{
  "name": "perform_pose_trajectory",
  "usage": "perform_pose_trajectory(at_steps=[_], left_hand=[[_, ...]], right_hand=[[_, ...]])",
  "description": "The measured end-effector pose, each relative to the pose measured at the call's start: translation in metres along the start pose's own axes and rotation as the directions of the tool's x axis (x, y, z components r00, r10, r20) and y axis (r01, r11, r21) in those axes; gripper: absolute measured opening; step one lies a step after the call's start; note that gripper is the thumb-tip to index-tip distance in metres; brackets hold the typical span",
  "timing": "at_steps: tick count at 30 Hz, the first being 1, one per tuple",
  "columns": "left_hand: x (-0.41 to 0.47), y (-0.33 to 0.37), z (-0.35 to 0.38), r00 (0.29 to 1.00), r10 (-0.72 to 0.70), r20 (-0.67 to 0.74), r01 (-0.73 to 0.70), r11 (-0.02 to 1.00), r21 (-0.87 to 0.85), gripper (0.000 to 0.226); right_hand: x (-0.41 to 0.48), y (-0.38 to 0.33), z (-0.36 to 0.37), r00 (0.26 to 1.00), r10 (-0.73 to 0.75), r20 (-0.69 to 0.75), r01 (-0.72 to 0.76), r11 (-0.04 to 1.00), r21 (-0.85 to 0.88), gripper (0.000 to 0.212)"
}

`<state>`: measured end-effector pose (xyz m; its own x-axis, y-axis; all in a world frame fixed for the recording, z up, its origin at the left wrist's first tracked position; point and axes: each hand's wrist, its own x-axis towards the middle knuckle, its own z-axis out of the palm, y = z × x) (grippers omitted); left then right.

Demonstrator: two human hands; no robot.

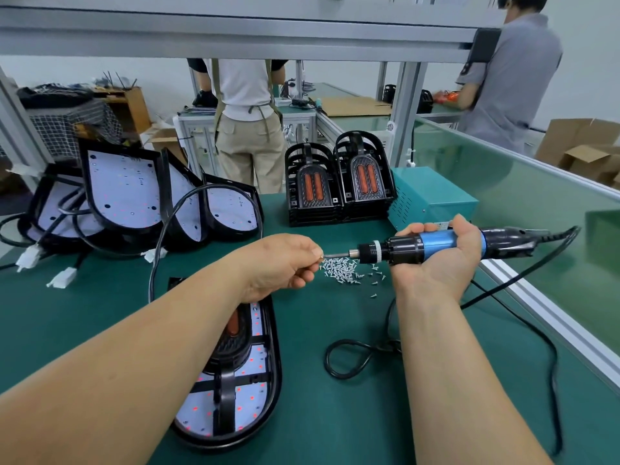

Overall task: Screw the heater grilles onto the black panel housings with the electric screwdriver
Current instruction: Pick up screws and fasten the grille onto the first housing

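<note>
left hand (281,263) pinches a tiny, likely slippery screw (321,255) onto the bit (337,254); at three o'clock, right hand (436,275) grips the rigid screwdriver (443,241) mid-barrel.

Bright, even, diffuse light from overhead, no hard shadows; only faint soft shading on the bench (335,414) under the forearms (134,364). Mild sheen on the blue barrel of the electric screwdriver (436,245). Glossy green divider (536,203) at right mirrors the teal box (432,196) and the frame, reflections washed out. Back wall (590,78) close to clipping, upper right. Centre sharp: screws (342,268) resolve individually. Strong wide-angle distortion: overhead rail (235,38) bows, uprights lean, forearms balloon toward the bottom edge. Far person's hand (443,95) at upper right is soft, slight motion blur; background detail generally softer than the centre
</note>
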<state>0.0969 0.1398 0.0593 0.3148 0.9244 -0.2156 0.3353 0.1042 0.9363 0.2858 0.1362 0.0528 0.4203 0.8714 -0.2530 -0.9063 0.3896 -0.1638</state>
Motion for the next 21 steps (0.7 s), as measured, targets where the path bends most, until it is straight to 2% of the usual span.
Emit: perform_pose_trajectory(at_steps=[5, 9, 16, 19, 21], left_hand=[[-0.001, 0.005, 0.0, 0.999, 0.035, -0.034, -0.025, 0.966, 0.258, 0.027], [0.0, 0.002, 0.004, 0.998, 0.028, -0.056, -0.012, 0.963, 0.271, 0.029], [-0.001, -0.002, 0.009, 0.992, -0.011, -0.129, 0.033, 0.984, 0.173, 0.028], [-0.009, 0.003, 0.003, 0.987, 0.034, -0.16, 0.012, 0.96, 0.279, 0.028], [-0.018, 0.008, -0.014, 0.959, 0.116, -0.259, -0.007, 0.923, 0.386, 0.036]], right_hand=[[-0.001, 0.001, 0.001, 1.0, -0.009, -0.002, 0.009, 1.0, -0.021, 0.018], [-0.003, 0.002, 0.003, 1.0, -0.028, 0.012, 0.028, 0.999, -0.033, 0.018], [-0.004, 0.004, 0.003, 0.997, -0.045, 0.068, 0.052, 0.994, -0.1, 0.019], [-0.003, 0.005, 0.001, 0.996, -0.044, 0.072, 0.053, 0.99, -0.132, 0.024], [-0.003, 0.006, 0.0, 0.996, -0.045, 0.073, 0.056, 0.987, -0.153, 0.024]])
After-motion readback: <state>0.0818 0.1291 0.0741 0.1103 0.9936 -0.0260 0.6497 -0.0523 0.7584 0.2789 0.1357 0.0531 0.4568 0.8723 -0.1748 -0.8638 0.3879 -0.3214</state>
